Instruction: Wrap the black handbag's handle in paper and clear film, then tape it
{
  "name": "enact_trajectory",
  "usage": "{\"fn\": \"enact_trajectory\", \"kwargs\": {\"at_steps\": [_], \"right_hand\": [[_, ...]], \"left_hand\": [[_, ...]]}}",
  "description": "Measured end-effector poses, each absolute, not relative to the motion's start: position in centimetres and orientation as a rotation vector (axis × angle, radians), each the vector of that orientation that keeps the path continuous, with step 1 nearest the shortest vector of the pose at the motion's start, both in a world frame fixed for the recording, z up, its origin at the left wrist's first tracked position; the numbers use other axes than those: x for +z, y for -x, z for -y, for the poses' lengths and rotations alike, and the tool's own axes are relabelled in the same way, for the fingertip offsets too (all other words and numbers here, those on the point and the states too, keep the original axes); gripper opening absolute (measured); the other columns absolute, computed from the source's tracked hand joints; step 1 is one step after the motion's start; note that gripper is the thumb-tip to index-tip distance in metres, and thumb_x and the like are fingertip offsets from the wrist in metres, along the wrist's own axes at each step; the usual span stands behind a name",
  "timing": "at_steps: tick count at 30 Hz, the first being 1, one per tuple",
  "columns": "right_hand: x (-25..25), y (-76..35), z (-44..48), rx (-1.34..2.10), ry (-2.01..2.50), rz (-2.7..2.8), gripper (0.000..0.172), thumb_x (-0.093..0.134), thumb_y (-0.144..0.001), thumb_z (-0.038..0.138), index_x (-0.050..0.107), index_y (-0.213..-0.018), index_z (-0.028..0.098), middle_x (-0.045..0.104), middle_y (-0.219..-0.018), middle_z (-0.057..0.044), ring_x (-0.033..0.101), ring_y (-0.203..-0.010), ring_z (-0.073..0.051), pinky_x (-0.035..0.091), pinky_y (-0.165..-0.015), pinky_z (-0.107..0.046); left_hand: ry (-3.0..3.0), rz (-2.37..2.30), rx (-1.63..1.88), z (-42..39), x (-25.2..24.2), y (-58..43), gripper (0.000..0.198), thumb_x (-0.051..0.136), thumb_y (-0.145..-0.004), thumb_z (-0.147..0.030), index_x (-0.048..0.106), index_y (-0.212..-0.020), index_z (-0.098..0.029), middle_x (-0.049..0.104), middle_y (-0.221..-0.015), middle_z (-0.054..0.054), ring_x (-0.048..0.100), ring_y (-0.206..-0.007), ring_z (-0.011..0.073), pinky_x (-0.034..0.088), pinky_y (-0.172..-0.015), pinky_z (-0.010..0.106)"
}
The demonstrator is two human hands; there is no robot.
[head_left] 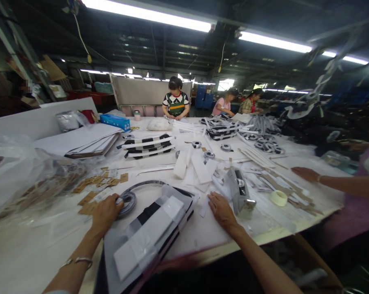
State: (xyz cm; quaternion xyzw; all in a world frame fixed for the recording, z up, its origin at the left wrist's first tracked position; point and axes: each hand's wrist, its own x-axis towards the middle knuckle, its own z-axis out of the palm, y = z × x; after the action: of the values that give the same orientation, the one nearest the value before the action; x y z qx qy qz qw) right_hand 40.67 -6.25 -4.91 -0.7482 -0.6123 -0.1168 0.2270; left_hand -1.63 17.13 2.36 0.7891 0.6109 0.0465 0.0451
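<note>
My left hand [106,210] is closed on the edge of a grey coil [130,204] of strip or tubing. Beside it, a translucent bag [109,249] lies slantwise at the table's front, with a white flat piece [149,237] and black-and-white striped material in or under it. To the right of the bag, the bent fingers of my right hand [223,210] are closed on a small white slip [204,207]; the exact grip is partly hidden. A grey tape dispenser [238,194] stands just beyond that hand.
Brown tags [94,185] lie scattered at left near clear plastic [7,175]. Striped bundles [147,147], white foam pieces [199,167] and small coils [225,147] spread across the table. A tape roll [278,198] lies at right, near a co-worker's arm [343,184]. Other people work across the table.
</note>
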Motion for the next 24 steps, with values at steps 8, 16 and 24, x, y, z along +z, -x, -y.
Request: {"fn": "enact_trajectory", "kwargs": {"at_steps": [8, 16, 24], "right_hand": [[-3.3, -39.9, 7.3, -0.348, 1.976, 1.601, 0.028, 0.046, -0.096, 0.025, 0.067, -0.114, 0.018, 0.071, -0.116, -0.011, 0.064, -0.111, -0.023, 0.050, -0.100, -0.043], [0.1, -41.9, 6.3, -0.348, 1.992, 1.479, 0.029, 0.044, -0.096, 0.030, 0.070, -0.103, 0.018, 0.074, -0.105, -0.011, 0.067, -0.100, -0.024, 0.051, -0.094, -0.040], [4.8, -43.5, 3.7, -0.088, 2.179, 1.571, 0.025, 0.049, -0.091, 0.028, 0.072, -0.098, 0.022, 0.076, -0.100, -0.006, 0.070, -0.092, -0.021, 0.052, -0.084, -0.033]], "left_hand": [[-2.400, -1.854, 0.137, -17.3, 2.3, 1.6, 0.036, 0.038, -0.090, -0.035, 0.063, -0.106, -0.017, 0.071, -0.107, 0.014, 0.067, -0.100, 0.0319, 0.047, -0.083, 0.039], [-2.402, -1.843, 0.148, -16.5, 3.3, 1.3, 0.036, 0.038, -0.091, -0.034, 0.063, -0.107, -0.016, 0.071, -0.111, 0.015, 0.067, -0.102, 0.0324, 0.048, -0.084, 0.039], [-2.394, -1.869, 0.154, -17.0, 2.6, 1.4, 0.036, 0.039, -0.089, -0.035, 0.064, -0.106, -0.016, 0.072, -0.107, 0.015, 0.067, -0.101, 0.0316, 0.048, -0.084, 0.039]]}}
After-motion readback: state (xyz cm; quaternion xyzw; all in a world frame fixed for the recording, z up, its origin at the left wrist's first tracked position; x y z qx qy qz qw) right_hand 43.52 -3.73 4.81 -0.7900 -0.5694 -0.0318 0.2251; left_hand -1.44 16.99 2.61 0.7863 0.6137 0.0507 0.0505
